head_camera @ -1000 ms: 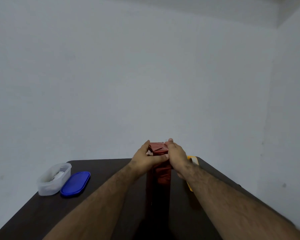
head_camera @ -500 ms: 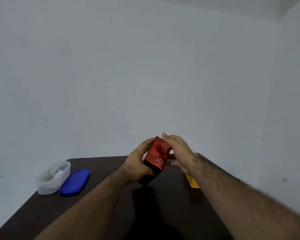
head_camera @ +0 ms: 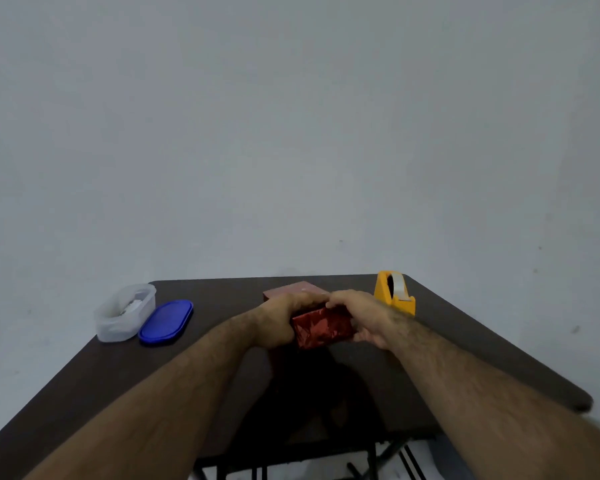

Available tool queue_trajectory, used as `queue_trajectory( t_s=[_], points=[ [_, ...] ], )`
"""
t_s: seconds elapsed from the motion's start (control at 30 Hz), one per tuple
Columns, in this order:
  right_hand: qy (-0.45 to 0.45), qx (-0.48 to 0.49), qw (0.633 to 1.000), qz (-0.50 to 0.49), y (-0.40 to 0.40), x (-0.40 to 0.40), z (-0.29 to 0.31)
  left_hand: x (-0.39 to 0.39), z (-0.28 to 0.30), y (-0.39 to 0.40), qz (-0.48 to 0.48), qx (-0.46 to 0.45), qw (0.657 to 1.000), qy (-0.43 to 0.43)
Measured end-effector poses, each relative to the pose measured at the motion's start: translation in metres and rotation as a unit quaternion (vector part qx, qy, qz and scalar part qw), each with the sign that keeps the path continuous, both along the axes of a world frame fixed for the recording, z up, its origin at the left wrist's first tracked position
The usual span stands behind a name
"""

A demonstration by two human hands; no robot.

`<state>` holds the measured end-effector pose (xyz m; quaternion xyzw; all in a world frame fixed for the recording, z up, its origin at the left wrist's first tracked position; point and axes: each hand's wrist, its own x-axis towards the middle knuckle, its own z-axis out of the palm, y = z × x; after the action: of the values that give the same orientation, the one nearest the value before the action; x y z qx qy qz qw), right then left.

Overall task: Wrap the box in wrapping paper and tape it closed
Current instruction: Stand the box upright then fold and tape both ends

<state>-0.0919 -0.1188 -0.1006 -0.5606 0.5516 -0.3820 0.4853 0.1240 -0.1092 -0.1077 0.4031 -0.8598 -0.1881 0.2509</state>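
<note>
The box (head_camera: pixel 321 327), covered in shiny red wrapping paper, lies on its side just above the dark table (head_camera: pixel 118 368). My left hand (head_camera: pixel 281 320) grips its left end and my right hand (head_camera: pixel 364 317) holds its right end, fingers curled over the top edge. Behind my hands a dull red surface (head_camera: pixel 291 291) shows; I cannot tell whether it is part of the same box. A yellow tape dispenser (head_camera: pixel 394 294) with a white roll stands at the far right of the table, just beyond my right hand.
A clear plastic container (head_camera: pixel 125 317) sits at the table's far left corner, with its blue oval lid (head_camera: pixel 166 322) lying beside it. A grey wall rises right behind the table. Folding table legs (head_camera: pixel 371 459) show below the near edge.
The box has gone from standing upright, through a tilt, to lying on its side between both hands. The camera has tipped down, and the tape dispenser is now in full view.
</note>
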Motion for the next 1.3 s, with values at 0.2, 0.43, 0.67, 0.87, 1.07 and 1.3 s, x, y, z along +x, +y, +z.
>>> queue_trajectory(
  t_s=[0.2,0.43,0.67,0.87,1.07,1.3],
  points=[
    [0.104,0.037,0.993,0.036,0.012,-0.004,-0.021,0.022,-0.015,0.014,0.041,0.193,0.954,0.224],
    [-0.021,-0.014,0.998,0.053,0.004,0.022,-0.028,0.009,-0.031,0.026,0.139,0.211,0.879,0.404],
    [-0.033,0.002,0.998,0.059,-0.016,0.043,-0.043,0.009,-0.056,0.006,0.15,0.253,0.868,0.4],
    [-0.042,-0.018,0.999,0.001,-0.028,0.039,-0.038,0.022,-0.049,0.003,0.14,0.266,0.879,0.37],
    [-0.141,-0.037,0.989,-0.03,-0.052,0.048,-0.034,0.037,-0.044,-0.011,0.131,0.233,0.889,0.371],
    [-0.251,-0.009,0.968,-0.014,-0.079,0.066,-0.064,0.023,-0.061,-0.034,0.159,0.229,0.85,0.447]
  ],
)
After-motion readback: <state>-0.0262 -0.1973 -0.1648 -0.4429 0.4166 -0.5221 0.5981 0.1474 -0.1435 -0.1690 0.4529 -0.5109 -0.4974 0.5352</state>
